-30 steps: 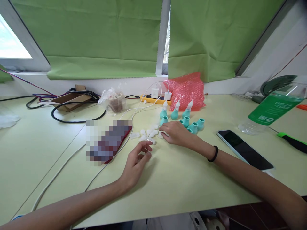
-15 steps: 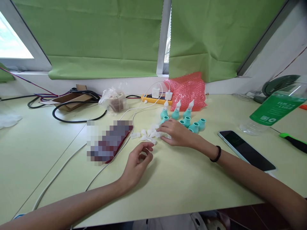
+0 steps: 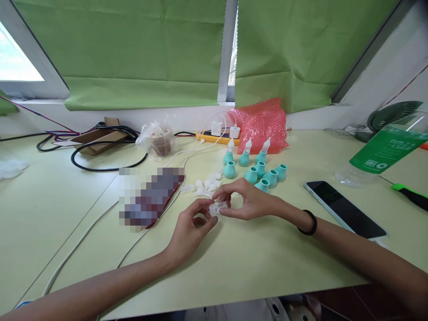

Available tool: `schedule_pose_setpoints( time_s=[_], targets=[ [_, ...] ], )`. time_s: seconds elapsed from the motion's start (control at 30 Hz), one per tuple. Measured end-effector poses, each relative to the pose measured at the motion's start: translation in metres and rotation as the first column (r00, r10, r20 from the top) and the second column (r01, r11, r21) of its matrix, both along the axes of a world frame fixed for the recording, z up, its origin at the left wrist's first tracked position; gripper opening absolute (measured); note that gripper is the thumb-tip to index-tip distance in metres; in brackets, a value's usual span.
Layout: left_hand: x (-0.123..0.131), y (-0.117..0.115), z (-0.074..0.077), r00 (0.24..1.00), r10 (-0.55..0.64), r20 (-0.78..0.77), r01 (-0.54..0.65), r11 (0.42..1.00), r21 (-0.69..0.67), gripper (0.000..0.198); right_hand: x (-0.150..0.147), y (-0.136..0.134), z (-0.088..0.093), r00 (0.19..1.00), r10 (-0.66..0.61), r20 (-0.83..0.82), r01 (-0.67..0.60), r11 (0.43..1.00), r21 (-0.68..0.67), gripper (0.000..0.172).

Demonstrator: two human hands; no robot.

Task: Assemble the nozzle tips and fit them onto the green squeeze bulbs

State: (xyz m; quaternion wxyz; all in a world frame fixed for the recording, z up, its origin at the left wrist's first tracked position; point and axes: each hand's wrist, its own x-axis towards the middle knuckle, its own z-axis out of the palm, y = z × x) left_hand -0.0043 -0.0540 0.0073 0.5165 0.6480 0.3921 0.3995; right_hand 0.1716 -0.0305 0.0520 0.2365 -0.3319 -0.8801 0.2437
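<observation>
A small clear plastic tube (image 3: 218, 208) is held between both hands above the table. My left hand (image 3: 195, 220) has its thumb and fingertips closed around the tube's left end. Gripping the other end is my right hand (image 3: 245, 199), thumb below and fingers above. Just behind the fingers lies a loose pile of translucent white tips and clear pieces (image 3: 207, 183). Several teal rubber bulbs (image 3: 229, 170) stand open-mouthed beyond my right hand. Three teal bulbs at the back, such as the middle one (image 3: 244, 159), carry clear pointed nozzles (image 3: 248, 145).
A phone (image 3: 344, 208) lies right of my right hand, near a tilted green-labelled bottle (image 3: 388, 149). Left are a blurred dark red packet (image 3: 157, 196) and white cables (image 3: 83, 238). Behind stand a power strip (image 3: 214, 139), pink bubble wrap (image 3: 262, 127) and a bagged brown roll (image 3: 160, 142).
My right hand has drawn back from the pile toward my left hand, bringing a clear plastic tube. My left hand has closed on its other end.
</observation>
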Motion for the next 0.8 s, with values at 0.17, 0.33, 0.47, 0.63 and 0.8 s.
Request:
schedule_pose_setpoints(
  time_s=[0.17, 0.33, 0.47, 0.63, 0.8],
  targets=[
    [0.000, 0.000, -0.002, 0.998, 0.020, -0.066, -0.019, 1.000, 0.018, 0.017, 0.004, 0.001, 0.006, 0.999, 0.050, 0.018, -0.049, 0.997, -0.064, 0.024],
    [0.000, -0.003, 0.002, 0.964, 0.055, -0.260, -0.041, 0.998, 0.057, 0.018, 0.015, 0.015, 0.006, 0.968, -0.230, 0.099, 0.184, 0.922, 0.339, 0.019],
    [0.000, -0.004, 0.003, 0.920, 0.045, -0.388, 0.034, 0.980, 0.195, 0.013, 0.017, 0.029, -0.014, 0.862, -0.366, 0.351, 0.141, 0.837, 0.528, 0.018],
    [0.001, -0.002, 0.001, 0.917, 0.050, -0.396, 0.022, 0.984, 0.176, 0.015, 0.011, 0.020, -0.012, 0.875, -0.382, 0.297, 0.081, 0.720, 0.689, 0.018],
    [0.000, 0.000, -0.002, 0.943, 0.053, -0.327, -0.035, 0.998, 0.061, 0.022, -0.011, -0.061, -0.017, 0.995, 0.084, -0.046, -0.023, 0.679, 0.733, 0.017]
  ],
)
